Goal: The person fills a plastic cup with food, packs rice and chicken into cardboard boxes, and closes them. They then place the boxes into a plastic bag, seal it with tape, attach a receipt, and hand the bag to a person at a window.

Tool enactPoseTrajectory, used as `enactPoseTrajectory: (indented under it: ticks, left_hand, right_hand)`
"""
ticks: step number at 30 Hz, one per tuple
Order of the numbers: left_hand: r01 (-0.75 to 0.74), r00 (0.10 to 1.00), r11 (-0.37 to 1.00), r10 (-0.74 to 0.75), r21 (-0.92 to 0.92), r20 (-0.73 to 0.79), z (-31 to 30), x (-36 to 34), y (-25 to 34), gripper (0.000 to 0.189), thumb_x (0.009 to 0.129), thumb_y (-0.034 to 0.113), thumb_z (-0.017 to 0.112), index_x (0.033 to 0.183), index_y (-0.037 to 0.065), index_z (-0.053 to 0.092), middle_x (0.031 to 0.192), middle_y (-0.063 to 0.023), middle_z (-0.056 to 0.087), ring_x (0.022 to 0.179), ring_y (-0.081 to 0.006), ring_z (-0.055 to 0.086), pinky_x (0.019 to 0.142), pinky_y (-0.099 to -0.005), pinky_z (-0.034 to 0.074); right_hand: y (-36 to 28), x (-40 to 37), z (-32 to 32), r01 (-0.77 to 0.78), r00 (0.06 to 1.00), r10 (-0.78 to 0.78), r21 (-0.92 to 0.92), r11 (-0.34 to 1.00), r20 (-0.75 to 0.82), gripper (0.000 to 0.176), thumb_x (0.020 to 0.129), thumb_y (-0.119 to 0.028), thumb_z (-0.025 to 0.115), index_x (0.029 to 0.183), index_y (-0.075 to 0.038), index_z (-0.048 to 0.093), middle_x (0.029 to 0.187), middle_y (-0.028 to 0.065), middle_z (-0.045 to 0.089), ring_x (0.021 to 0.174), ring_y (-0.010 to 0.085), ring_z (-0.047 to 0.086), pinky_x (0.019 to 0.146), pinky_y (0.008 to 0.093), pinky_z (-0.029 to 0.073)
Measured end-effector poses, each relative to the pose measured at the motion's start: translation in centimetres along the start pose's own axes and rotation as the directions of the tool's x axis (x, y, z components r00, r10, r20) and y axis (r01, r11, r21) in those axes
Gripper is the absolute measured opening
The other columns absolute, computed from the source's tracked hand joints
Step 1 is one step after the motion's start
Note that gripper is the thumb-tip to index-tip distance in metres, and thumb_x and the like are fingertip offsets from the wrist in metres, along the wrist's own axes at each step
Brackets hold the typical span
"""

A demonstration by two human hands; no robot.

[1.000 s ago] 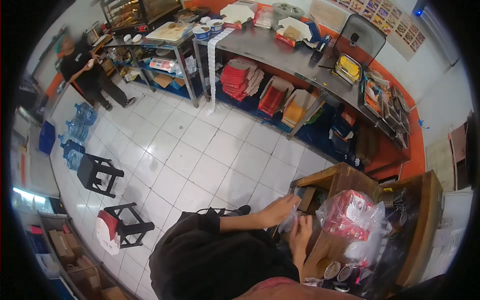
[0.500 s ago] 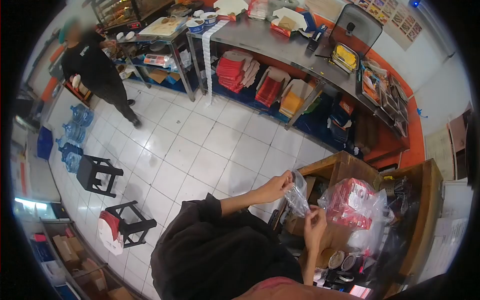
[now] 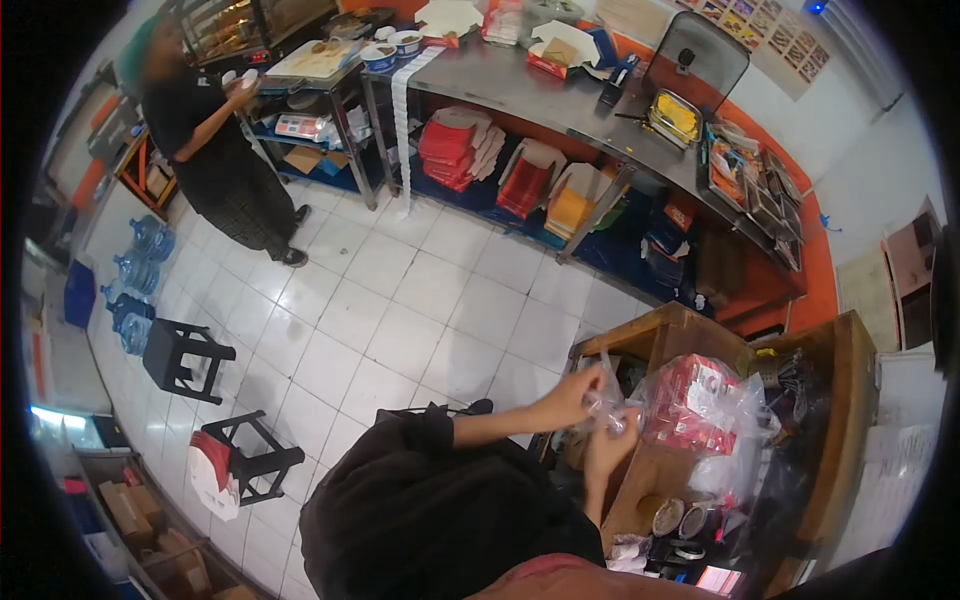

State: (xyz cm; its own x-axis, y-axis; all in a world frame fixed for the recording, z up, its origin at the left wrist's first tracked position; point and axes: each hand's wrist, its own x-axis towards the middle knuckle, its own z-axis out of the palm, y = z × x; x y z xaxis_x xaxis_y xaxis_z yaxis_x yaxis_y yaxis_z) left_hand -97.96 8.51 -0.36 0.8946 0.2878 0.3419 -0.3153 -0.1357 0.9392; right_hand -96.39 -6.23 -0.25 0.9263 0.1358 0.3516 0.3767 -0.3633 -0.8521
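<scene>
Pinched in my left hand (image 3: 575, 397) is a thin clear plastic bag (image 3: 604, 408), bunched up at the wooden cabinet's near corner. My right hand (image 3: 612, 440) grips the lower part of the same bag, its fingers closed and close to the left hand. Part of the bag is hidden by my fingers. Just right of my hands, a red and white package (image 3: 693, 400) in clear plastic wrapping lies in the wooden cabinet (image 3: 650, 480).
Jars (image 3: 665, 515) stand low in the cabinet. A steel table (image 3: 520, 90) with folded red boxes (image 3: 450, 150) beneath runs along the far wall. Black stools (image 3: 265, 460) and blue water bottles (image 3: 135, 270) are at left. A co-worker (image 3: 215, 150) stands by the far-left shelf.
My hands have come closer together and the bag between them is more gathered. The co-worker has turned toward the far-left shelf, hands raised. The view has shifted slightly.
</scene>
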Motion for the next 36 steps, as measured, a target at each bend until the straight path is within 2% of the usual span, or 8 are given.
enactPoseTrajectory:
  ticks: [4,11,18,24,26,29,33,36]
  left_hand:
    - [0.144,0.970,0.989,-0.137,-0.020,0.199,-1.2,0.1,-1.1,0.024,0.077,0.000,0.061,0.093,0.005,0.043,0.082,-0.0084,0.049,0.075,-0.0186,0.049,0.068,-0.0297,0.042]
    - [0.231,0.924,0.932,-0.300,-0.280,-0.237,-0.5,0.8,-0.7,0.018,0.080,-0.004,0.057,0.096,0.002,0.050,0.085,-0.0099,0.055,0.078,-0.0163,0.058,0.070,-0.0310,0.047]
    - [0.138,0.989,0.989,-0.136,0.045,-0.049,-0.7,-0.4,-1.9,0.019,0.086,0.017,0.063,0.095,0.000,0.065,0.085,-0.0148,0.066,0.080,-0.0224,0.064,0.072,-0.0359,0.050]
    - [0.205,0.950,0.909,-0.274,-0.364,-0.148,2.1,-2.7,-3.8,0.027,0.089,0.025,0.062,0.100,0.000,0.064,0.084,-0.0165,0.067,0.076,-0.0194,0.063,0.069,-0.0371,0.049]
    - [0.346,0.938,0.927,-0.338,-0.144,0.075,1.0,-2.9,-6.6,0.024,0.086,0.019,0.064,0.101,-0.001,0.063,0.083,-0.0160,0.067,0.075,-0.0174,0.062,0.069,-0.0375,0.049]
    - [0.307,0.911,0.928,-0.351,0.211,0.216,-1.9,-1.9,-8.8,0.014,0.089,0.014,0.064,0.093,0.001,0.064,0.073,-0.0156,0.062,0.072,-0.0171,0.062,0.066,-0.0340,0.049]
    - [0.083,0.990,0.966,-0.107,0.243,0.090,-2.6,-1.3,-11.6,0.015,0.089,0.012,0.061,0.081,0.000,0.057,0.068,-0.0190,0.056,0.064,-0.0313,0.059,0.060,-0.0371,0.046]
    - [0.327,0.945,0.903,-0.311,0.279,-0.099,-6.1,-0.1,-9.5,0.013,0.082,0.008,0.060,0.087,-0.002,0.053,0.073,-0.0252,0.055,0.072,-0.0433,0.056,0.062,-0.0440,0.045]
  right_hand:
    - [1.0,0.2,-1.6,0.009,1.000,-0.011,-0.072,0.997,-0.028,0.016,0.084,0.004,0.057,0.076,-0.001,0.044,0.069,0.0028,0.041,0.066,0.0127,0.038,0.062,0.0266,0.035]
    - [-0.7,1.4,0.4,-0.184,0.981,0.191,0.170,0.968,-0.024,0.011,0.089,-0.003,0.056,0.081,0.004,0.059,0.073,0.0069,0.058,0.070,0.0139,0.051,0.067,0.0303,0.044]
    - [-1.5,-1.1,2.8,-0.007,0.989,0.001,0.042,0.999,0.149,0.020,0.091,-0.001,0.048,0.098,0.008,0.064,0.086,0.0129,0.069,0.078,0.0155,0.059,0.069,0.0329,0.047]
    - [0.8,-2.2,4.7,-0.036,0.997,0.022,0.195,0.980,0.075,0.018,0.092,-0.002,0.048,0.095,0.008,0.063,0.078,0.0053,0.065,0.066,0.0157,0.057,0.058,0.0314,0.045]
    - [1.2,-1.7,3.7,-0.580,0.814,0.454,0.473,0.663,0.362,0.017,0.093,-0.001,0.049,0.099,0.005,0.063,0.079,0.0054,0.061,0.060,0.0112,0.051,0.051,0.0266,0.040]
    - [4.2,-1.1,3.9,-0.810,0.580,0.606,0.460,0.363,0.544,0.009,0.093,-0.009,0.061,0.088,-0.002,0.058,0.065,0.0002,0.049,0.050,0.0076,0.044,0.041,0.0242,0.033]
    - [9.2,-1.8,4.4,-0.773,0.632,0.659,0.394,0.497,0.408,0.003,0.091,-0.004,0.057,0.093,-0.002,0.059,0.072,0.0046,0.054,0.043,0.0101,0.041,0.037,0.0287,0.031]
    - [9.8,0.2,1.5,-0.475,0.852,0.360,0.272,0.837,0.379,0.001,0.092,-0.004,0.056,0.091,-0.004,0.056,0.070,0.0037,0.050,0.044,0.0099,0.041,0.038,0.0294,0.034]
